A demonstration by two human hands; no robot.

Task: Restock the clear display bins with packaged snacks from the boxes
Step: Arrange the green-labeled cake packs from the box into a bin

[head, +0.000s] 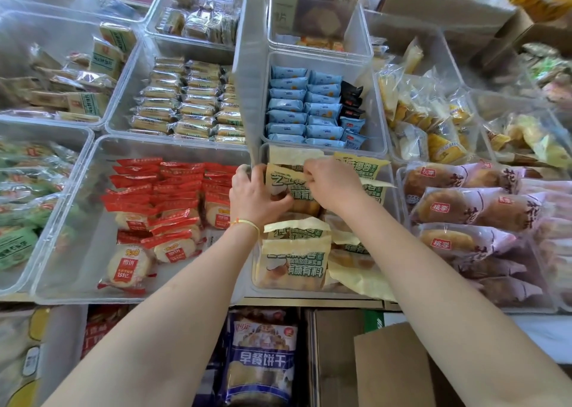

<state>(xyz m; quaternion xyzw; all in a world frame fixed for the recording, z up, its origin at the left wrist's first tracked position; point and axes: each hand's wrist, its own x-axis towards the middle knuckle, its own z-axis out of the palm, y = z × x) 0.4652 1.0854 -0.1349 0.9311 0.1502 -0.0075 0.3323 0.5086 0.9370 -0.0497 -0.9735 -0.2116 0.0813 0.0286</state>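
- Both sets of fingers pinch one yellow-green bread packet [283,179]: the left hand [253,194] grips its lower side, the right hand [329,183] nips its crimped top edge, probably to stand it upright in the row.
- The packet sits at the back of the clear bin [257,279], among matching crinkly, pillow-shaped packets.
- An open cardboard box [393,366] waits below the shelf.

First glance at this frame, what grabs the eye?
Both hands meet at centre: the left hand and right hand grip a yellow bread packet in the middle clear bin. The red-wrapped rice cakes sit left of it, the blue packets behind.
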